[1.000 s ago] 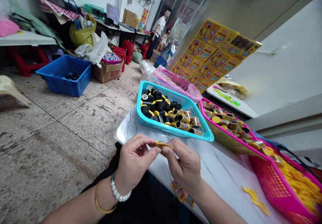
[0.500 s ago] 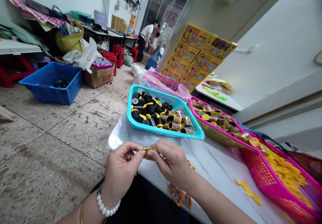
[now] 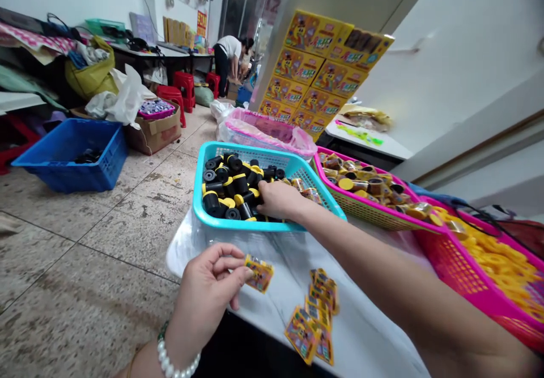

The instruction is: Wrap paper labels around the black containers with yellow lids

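Head camera view: the left hand [image 3: 206, 293] pinched a small yellow printed label [image 3: 260, 276] between thumb and fingers above a white table [image 3: 357, 335]. The right hand [image 3: 278, 199] reached into a turquoise basket [image 3: 255, 226], among black cylinders [image 3: 240, 183] with yellow parts; whether it gripped one could not be told. More labels [image 3: 317, 313] overlapped on the table. Pink baskets [image 3: 442, 262] stood to the right.
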`<state>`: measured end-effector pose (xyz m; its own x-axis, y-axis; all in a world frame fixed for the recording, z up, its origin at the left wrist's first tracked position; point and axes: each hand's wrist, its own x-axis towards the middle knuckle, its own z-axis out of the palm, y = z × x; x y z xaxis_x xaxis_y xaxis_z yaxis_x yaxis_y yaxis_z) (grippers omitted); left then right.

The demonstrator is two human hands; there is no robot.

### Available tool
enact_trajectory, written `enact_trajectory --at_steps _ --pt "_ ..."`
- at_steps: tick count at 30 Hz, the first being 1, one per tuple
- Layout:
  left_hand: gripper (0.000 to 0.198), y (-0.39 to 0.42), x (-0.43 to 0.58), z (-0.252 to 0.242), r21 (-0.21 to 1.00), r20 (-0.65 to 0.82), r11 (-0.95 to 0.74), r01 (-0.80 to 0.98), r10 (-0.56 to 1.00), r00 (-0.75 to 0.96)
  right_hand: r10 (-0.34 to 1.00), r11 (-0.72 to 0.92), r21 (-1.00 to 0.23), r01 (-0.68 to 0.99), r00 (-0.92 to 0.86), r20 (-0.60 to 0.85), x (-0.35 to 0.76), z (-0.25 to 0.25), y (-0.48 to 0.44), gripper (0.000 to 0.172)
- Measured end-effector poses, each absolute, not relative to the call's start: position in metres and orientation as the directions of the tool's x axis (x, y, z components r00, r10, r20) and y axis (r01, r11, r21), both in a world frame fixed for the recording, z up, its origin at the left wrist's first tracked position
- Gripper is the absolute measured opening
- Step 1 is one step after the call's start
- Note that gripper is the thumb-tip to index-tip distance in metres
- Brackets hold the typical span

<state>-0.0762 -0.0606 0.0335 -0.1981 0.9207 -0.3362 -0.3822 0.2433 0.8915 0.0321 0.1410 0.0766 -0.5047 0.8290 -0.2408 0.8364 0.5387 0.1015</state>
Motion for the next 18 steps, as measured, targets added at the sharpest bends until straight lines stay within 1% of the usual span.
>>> enact_trajectory --at_steps 2,3,5,6,7,9,10,11,13,15,16,18 --pt "0.033 -0.057 -0.077 0.033 0.894 -0.348 0.262 -0.363 0.917 -0.194 0.846 0.516 0.096 0.851 -0.490 -0.208 0.039 0.086 0.138 0.042" --pt "0.032 -0.055 -0.077 0.032 0.897 -0.348 0.264 -0.354 0.917 -0.196 0.860 0.499 0.085 0.862 -0.480 -0.173 0.046 0.094 0.135 0.041" --pt "0.029 -0.051 -0.076 0.030 0.900 -0.344 0.261 -0.350 0.917 -0.201 0.889 0.455 0.024 0.890 -0.452 -0.066 0.067 0.110 0.127 0.036" --pt "0.029 -0.049 -0.075 0.028 0.897 -0.343 0.258 -0.359 0.918 -0.198 0.903 0.431 -0.091 0.898 -0.429 0.042 0.079 0.116 0.122 0.032" --pt "0.030 -0.047 -0.073 0.027 0.890 -0.346 0.257 -0.377 0.919 -0.189 0.894 0.448 -0.246 0.859 -0.434 0.114 0.091 0.121 0.116 0.028" --pt "0.033 -0.042 -0.066 0.027 0.860 -0.370 0.276 -0.429 0.917 -0.151 0.854 0.504 -0.554 0.663 -0.477 0.207 0.115 0.122 0.102 0.020" --pt "0.035 -0.040 -0.063 0.027 0.838 -0.392 0.297 -0.458 0.911 -0.126 0.843 0.501 -0.670 0.548 -0.485 0.233 0.125 0.119 0.094 0.018" --pt "0.038 -0.037 -0.059 0.028 0.813 -0.418 0.321 -0.486 0.902 -0.104 0.843 0.474 -0.757 0.450 -0.481 0.241 0.133 0.114 0.086 0.017" --pt "0.042 -0.033 -0.052 0.031 0.765 -0.466 0.360 -0.534 0.881 -0.074 0.866 0.373 -0.874 0.312 -0.455 0.207 0.146 0.103 0.071 0.024" --pt "0.046 -0.029 -0.045 0.035 0.730 -0.499 0.380 -0.568 0.864 -0.063 0.889 0.262 -0.937 0.232 -0.435 0.141 0.154 0.092 0.060 0.035" --pt "0.048 -0.028 -0.043 0.037 0.714 -0.513 0.389 -0.582 0.857 -0.056 0.894 0.218 -0.955 0.201 -0.433 0.113 0.156 0.087 0.057 0.037" --pt "0.051 -0.026 -0.037 0.040 0.675 -0.544 0.413 -0.611 0.839 -0.035 0.895 0.168 -0.972 0.161 -0.438 0.082 0.160 0.082 0.054 0.036"
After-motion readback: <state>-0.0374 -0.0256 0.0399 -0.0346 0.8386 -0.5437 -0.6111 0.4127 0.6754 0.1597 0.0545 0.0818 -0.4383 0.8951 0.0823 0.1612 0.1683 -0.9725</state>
